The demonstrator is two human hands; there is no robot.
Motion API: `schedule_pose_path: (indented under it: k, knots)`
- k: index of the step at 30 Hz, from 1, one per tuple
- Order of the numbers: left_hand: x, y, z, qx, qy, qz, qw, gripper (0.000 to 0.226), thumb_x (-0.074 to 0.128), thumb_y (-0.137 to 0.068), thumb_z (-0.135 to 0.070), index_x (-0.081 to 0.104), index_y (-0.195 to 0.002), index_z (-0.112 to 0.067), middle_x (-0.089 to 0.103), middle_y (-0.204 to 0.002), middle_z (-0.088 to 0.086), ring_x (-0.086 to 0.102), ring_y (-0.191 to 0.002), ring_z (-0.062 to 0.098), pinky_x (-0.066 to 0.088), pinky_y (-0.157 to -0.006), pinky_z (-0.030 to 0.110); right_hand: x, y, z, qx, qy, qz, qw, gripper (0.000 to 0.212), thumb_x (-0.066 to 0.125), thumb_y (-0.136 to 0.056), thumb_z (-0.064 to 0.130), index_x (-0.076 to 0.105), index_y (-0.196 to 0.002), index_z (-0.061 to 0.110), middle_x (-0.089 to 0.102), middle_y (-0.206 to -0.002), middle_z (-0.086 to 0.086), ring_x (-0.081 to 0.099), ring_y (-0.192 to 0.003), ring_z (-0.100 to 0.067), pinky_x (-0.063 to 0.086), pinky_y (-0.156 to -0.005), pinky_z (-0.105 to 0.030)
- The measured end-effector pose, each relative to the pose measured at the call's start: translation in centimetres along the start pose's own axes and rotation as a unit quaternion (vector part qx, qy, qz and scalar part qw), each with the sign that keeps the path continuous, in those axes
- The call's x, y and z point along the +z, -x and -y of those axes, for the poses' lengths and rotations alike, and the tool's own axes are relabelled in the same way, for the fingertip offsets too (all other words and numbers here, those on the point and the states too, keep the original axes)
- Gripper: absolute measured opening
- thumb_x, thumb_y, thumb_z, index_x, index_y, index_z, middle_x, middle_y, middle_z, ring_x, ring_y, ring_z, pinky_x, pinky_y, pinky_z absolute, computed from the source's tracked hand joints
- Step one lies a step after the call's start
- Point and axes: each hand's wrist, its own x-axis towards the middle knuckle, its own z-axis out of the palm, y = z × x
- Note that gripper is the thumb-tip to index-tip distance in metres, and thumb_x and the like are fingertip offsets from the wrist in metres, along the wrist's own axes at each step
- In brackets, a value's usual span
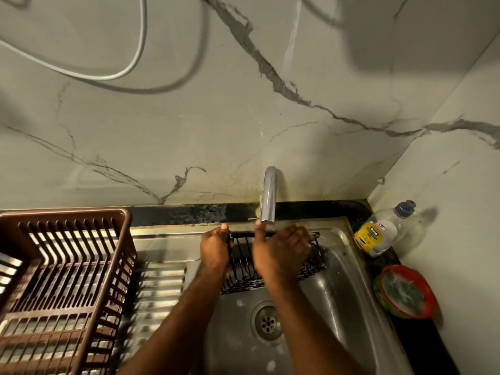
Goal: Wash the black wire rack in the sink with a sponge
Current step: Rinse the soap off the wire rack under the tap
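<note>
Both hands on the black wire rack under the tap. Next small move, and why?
Probably sweep the right hand along the black wire rack while the left hand steadies its left end: the rack sits in the steel sink under the chrome tap. No sponge is visible.

Black wire rack (273,269) sits tilted inside the steel sink (349,269).

Steel sink (349,269), brown dish basket (65,269) on drainboard, black counter (422,345), soap bottle (384,231)
</note>
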Motion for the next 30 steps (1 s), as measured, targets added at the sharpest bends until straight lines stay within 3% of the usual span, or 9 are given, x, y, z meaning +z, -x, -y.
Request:
schedule_pose_path:
  k: [6,11,14,18,20,22,24,26,30]
  knots:
    - [0.0,-0.3,0.8,-0.011,0.003,0.016,1.000,0.035,0.048,-0.106,-0.023,0.055,-0.073,-0.013,0.049,-0.058,0.002,0.044,-0.048,0.014,0.040,-0.048,0.027,0.7,-0.5,-0.4,-0.026,0.024,-0.019,0.999,0.102,0.009,-0.090,0.077,-0.010,-0.156,0.001,-0.012,-0.164,-0.024,-0.008,-0.153,-0.038,-0.002,-0.124,-0.050]
    - [-0.3,-1.3,1.4,-0.037,0.010,0.027,0.999,0.021,0.051,-0.105,-0.024,0.059,-0.101,-0.005,0.049,-0.066,0.003,0.046,-0.057,0.014,0.041,-0.060,0.028,-0.8,-5.5,-5.4,0.128,-0.059,-0.021,0.990,0.108,0.017,-0.088,0.081,-0.005,-0.156,0.000,-0.004,-0.165,-0.024,0.001,-0.153,-0.039,0.006,-0.124,-0.051]
    - [0.5,-1.7,1.6,-0.037,-0.007,0.024,0.999,0.025,0.051,-0.105,-0.025,0.059,-0.113,-0.003,0.051,-0.068,0.002,0.047,-0.060,0.015,0.039,-0.060,0.029,-0.1,-4.6,-5.1,0.132,-0.064,-0.018,0.989,0.107,0.015,-0.089,0.080,-0.003,-0.157,0.000,-0.002,-0.165,-0.025,0.001,-0.152,-0.040,0.005,-0.123,-0.052]
    - [1.9,-1.5,1.0,-0.003,-0.049,0.045,0.998,0.030,0.053,-0.104,-0.025,0.061,-0.079,-0.011,0.053,-0.063,0.002,0.048,-0.060,0.018,0.042,-0.066,0.034,0.9,-1.0,-0.8,-0.003,-0.002,-0.021,1.000,0.091,0.014,-0.095,0.071,0.009,-0.158,0.005,0.005,-0.165,-0.023,0.002,-0.152,-0.041,0.005,-0.123,-0.054]
    - [2.2,-1.6,0.9,0.001,-0.038,0.076,0.996,0.038,0.054,-0.102,-0.025,0.060,-0.065,-0.017,0.053,-0.057,0.002,0.047,-0.058,0.021,0.041,-0.071,0.041,1.0,0.0,0.5,-0.059,0.014,-0.035,0.998,0.076,0.017,-0.099,0.063,0.030,-0.153,0.012,0.020,-0.163,-0.019,0.004,-0.152,-0.040,0.004,-0.122,-0.054]
    - [2.3,-1.6,0.7,0.019,-0.048,0.103,0.993,0.042,0.053,-0.102,-0.024,0.059,-0.061,-0.018,0.053,-0.056,0.003,0.047,-0.057,0.022,0.041,-0.071,0.044,0.4,-0.2,0.6,-0.120,0.021,-0.073,0.990,0.060,0.021,-0.101,0.055,0.058,-0.130,0.019,0.052,-0.143,-0.014,0.031,-0.145,-0.036,0.013,-0.120,-0.054]
    - [2.6,-1.3,0.5,0.051,-0.089,0.130,0.986,0.040,0.050,-0.104,-0.019,0.063,-0.066,-0.014,0.059,-0.061,0.008,0.054,-0.063,0.028,0.048,-0.072,0.047,-0.3,-0.7,0.2,-0.188,-0.009,-0.087,0.978,0.054,0.021,-0.099,0.047,0.069,-0.097,0.021,0.071,-0.100,-0.005,0.064,-0.106,-0.024,0.041,-0.108,-0.046]
    - [3.5,-0.7,0.4,0.089,-0.129,0.167,0.973,0.036,0.049,-0.103,-0.013,0.068,-0.073,-0.012,0.067,-0.070,0.013,0.064,-0.073,0.036,0.055,-0.079,0.049,-1.1,-1.3,-0.2,-0.182,-0.041,-0.065,0.980,0.052,0.028,-0.101,0.046,0.069,-0.085,0.018,0.069,-0.080,-0.001,0.065,-0.076,-0.020,0.054,-0.080,-0.038]
    - [4.6,0.0,0.6,0.174,-0.263,0.222,0.922,0.036,0.044,-0.106,-0.024,0.069,-0.081,-0.015,0.068,-0.075,0.004,0.066,-0.075,0.022,0.054,-0.072,0.037,-1.8,-2.4,-1.4,-0.089,-0.145,-0.079,0.982,0.056,0.037,-0.104,0.047,0.066,-0.070,0.014,0.067,-0.070,-0.006,0.064,-0.068,-0.026,0.048,-0.063,-0.032]
